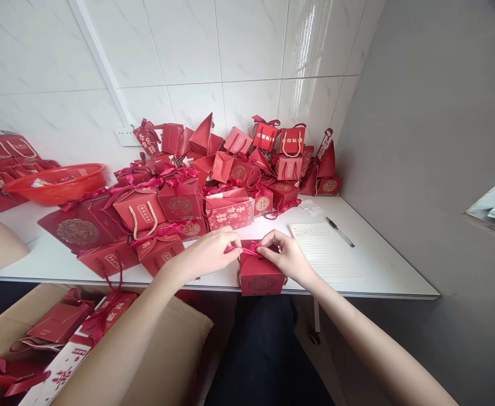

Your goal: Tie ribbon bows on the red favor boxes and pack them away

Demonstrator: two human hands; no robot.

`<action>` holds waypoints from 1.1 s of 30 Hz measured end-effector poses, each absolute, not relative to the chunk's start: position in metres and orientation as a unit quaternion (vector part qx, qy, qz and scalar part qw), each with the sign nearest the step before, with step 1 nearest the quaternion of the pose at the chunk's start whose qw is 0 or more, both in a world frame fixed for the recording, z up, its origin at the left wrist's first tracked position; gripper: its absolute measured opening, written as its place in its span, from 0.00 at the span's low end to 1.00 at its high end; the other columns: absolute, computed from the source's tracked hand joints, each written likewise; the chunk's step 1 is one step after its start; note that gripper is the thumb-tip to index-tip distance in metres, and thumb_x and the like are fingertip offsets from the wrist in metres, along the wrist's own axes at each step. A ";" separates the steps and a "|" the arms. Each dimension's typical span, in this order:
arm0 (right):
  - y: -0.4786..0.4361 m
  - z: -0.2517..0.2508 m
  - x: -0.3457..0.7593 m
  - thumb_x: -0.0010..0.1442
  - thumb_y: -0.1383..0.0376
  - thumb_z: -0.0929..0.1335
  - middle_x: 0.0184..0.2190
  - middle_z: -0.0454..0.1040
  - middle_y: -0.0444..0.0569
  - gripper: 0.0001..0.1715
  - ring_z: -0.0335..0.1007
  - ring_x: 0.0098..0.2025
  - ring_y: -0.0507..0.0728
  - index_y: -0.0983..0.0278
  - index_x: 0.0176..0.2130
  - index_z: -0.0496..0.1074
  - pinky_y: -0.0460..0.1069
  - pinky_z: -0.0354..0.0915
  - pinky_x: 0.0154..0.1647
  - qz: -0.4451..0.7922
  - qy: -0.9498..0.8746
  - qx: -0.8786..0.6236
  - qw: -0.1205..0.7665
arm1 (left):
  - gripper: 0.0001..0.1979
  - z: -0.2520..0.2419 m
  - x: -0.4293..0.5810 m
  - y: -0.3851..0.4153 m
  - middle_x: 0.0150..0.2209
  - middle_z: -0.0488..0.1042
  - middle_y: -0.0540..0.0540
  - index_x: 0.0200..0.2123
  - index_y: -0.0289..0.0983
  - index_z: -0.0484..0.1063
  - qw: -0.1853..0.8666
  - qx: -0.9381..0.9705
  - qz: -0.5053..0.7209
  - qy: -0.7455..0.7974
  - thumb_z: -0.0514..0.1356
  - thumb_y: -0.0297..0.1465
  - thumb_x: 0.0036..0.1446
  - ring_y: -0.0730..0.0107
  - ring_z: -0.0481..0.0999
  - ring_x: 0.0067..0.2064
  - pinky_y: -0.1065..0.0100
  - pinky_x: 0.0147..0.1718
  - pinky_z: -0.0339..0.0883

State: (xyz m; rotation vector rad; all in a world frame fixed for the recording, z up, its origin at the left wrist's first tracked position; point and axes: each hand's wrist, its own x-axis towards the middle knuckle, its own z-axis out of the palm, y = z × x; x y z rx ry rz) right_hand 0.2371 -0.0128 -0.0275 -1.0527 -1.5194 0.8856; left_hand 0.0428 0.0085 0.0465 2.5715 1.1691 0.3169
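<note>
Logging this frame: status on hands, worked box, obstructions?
Left hand and right hand pinching ribbon atop red box. Box upright, at front edge of table. Piled gift boxes behind, notebook alongside right; neither blocking hands.

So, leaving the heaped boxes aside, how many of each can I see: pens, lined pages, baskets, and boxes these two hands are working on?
Pen: 1
Lined page: 1
Red basket: 1
Box being worked on: 1
Total: 4
</note>
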 end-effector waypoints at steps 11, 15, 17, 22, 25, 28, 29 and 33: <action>-0.014 -0.028 0.237 0.52 0.62 0.69 0.25 0.72 0.43 0.07 0.69 0.29 0.53 0.62 0.28 0.66 0.49 0.63 0.33 0.371 -0.633 -0.442 0.516 | 0.11 0.052 0.044 -0.001 0.30 0.73 0.51 0.31 0.39 0.71 0.179 0.890 0.097 0.408 0.49 0.32 0.57 0.68 0.71 0.31 0.70 0.32 0.61; -0.014 -0.028 0.237 0.52 0.62 0.68 0.25 0.73 0.43 0.07 0.69 0.29 0.53 0.62 0.28 0.66 0.49 0.64 0.33 0.371 -0.636 -0.438 0.516 | 0.11 0.053 0.047 -0.003 0.35 0.70 0.48 0.28 0.38 0.68 0.137 0.893 0.122 0.412 0.49 0.33 0.57 0.66 0.72 0.36 0.68 0.37 0.62; -0.014 -0.028 0.237 0.53 0.62 0.68 0.25 0.73 0.44 0.07 0.69 0.29 0.53 0.62 0.28 0.66 0.49 0.64 0.33 0.376 -0.636 -0.433 0.517 | 0.11 0.055 0.049 -0.004 0.35 0.70 0.47 0.31 0.38 0.68 0.142 0.893 0.122 0.409 0.48 0.34 0.58 0.66 0.72 0.36 0.68 0.36 0.63; -0.015 -0.027 0.237 0.53 0.60 0.68 0.25 0.73 0.44 0.09 0.70 0.29 0.53 0.62 0.28 0.66 0.50 0.65 0.34 0.381 -0.637 -0.431 0.513 | 0.14 0.061 0.052 -0.006 0.32 0.74 0.51 0.40 0.41 0.69 0.185 0.896 0.103 0.391 0.45 0.29 0.58 0.67 0.73 0.33 0.70 0.34 0.62; -0.015 -0.027 0.237 0.53 0.60 0.68 0.25 0.73 0.44 0.09 0.69 0.29 0.54 0.62 0.28 0.66 0.50 0.65 0.34 0.374 -0.641 -0.436 0.509 | 0.16 0.061 0.052 -0.006 0.33 0.75 0.51 0.34 0.41 0.72 0.187 0.896 0.075 0.395 0.44 0.28 0.57 0.68 0.73 0.32 0.69 0.34 0.62; -0.014 -0.027 0.238 0.53 0.59 0.69 0.26 0.73 0.44 0.09 0.69 0.30 0.53 0.62 0.28 0.66 0.50 0.65 0.34 0.374 -0.640 -0.437 0.510 | 0.12 0.057 0.052 -0.004 0.37 0.76 0.49 0.36 0.40 0.73 0.176 0.896 0.068 0.403 0.51 0.30 0.54 0.64 0.74 0.36 0.67 0.36 0.63; -0.014 -0.028 0.238 0.53 0.59 0.69 0.26 0.73 0.44 0.09 0.69 0.30 0.53 0.62 0.28 0.66 0.50 0.65 0.34 0.376 -0.639 -0.436 0.510 | 0.11 0.056 0.051 -0.003 0.38 0.76 0.48 0.36 0.40 0.73 0.169 0.897 0.067 0.403 0.53 0.31 0.52 0.62 0.74 0.38 0.67 0.37 0.63; -0.013 -0.028 0.238 0.53 0.60 0.68 0.26 0.73 0.44 0.08 0.69 0.30 0.53 0.62 0.28 0.66 0.50 0.65 0.35 0.374 -0.643 -0.433 0.509 | 0.08 0.052 0.051 0.000 0.38 0.75 0.49 0.35 0.40 0.72 0.158 0.903 0.077 0.392 0.54 0.32 0.54 0.63 0.73 0.40 0.67 0.38 0.63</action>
